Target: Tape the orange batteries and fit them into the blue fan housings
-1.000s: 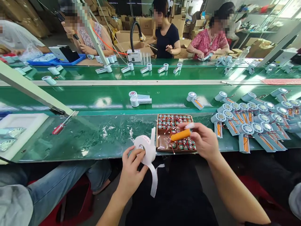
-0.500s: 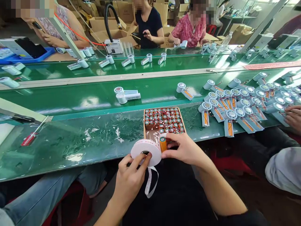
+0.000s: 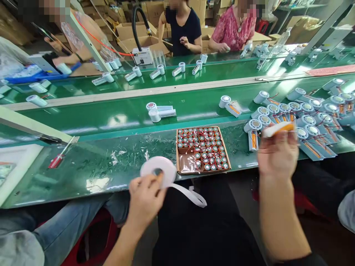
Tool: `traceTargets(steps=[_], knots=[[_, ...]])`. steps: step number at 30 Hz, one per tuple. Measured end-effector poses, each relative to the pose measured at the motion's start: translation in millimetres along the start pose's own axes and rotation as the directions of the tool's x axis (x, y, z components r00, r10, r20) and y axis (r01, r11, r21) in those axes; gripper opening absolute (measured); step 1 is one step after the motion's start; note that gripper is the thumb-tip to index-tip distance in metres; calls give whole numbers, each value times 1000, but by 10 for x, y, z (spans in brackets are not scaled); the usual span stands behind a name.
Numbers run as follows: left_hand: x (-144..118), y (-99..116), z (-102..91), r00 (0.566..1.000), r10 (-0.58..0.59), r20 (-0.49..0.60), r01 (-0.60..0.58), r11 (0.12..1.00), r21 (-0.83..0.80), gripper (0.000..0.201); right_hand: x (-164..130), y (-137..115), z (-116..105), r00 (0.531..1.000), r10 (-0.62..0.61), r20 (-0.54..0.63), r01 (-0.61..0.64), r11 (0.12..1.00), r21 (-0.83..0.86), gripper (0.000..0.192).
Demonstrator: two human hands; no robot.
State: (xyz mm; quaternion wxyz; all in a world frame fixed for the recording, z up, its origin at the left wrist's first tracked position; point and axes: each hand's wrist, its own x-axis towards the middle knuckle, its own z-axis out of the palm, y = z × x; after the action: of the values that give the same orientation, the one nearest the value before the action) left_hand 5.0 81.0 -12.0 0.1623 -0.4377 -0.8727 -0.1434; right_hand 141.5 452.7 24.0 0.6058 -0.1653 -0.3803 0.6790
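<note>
Left hand (image 3: pixel 145 199) gripping tape roll (image 3: pixel 158 170) at bench (image 3: pixel 83 173) edge; right hand (image 3: pixel 274 155) clutching battery (image 3: pixel 279 128); trailing tape strip (image 3: pixel 191 195) likely snagging.

Factory assembly line for small handheld fans

Long green conveyor belts (image 3: pixel 111 118) run side by side with a pale rail between them, carrying rows of half-built white fan units (image 3: pixel 305 118) with orange cells showing. A cardboard tray of batteries (image 3: pixel 203 149) sits on the near green bench, seated workers (image 3: pixel 183 29) face the far belt, and stacked cardboard cartons (image 3: pixel 133 33) fill the background.
</note>
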Motion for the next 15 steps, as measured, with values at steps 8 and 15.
traceTargets(steps=[8, 15], knots=[[788, -1029, 190, 980, -196, -33, 193, 978, -72, 40, -146, -158, -564, 985, 171, -38, -175, 962, -210, 53], [2674, -864, 809, 964, -176, 197, 152, 979, 133, 53, -249, -123, -451, 976, 215, -20, -215, 963, -164, 60]])
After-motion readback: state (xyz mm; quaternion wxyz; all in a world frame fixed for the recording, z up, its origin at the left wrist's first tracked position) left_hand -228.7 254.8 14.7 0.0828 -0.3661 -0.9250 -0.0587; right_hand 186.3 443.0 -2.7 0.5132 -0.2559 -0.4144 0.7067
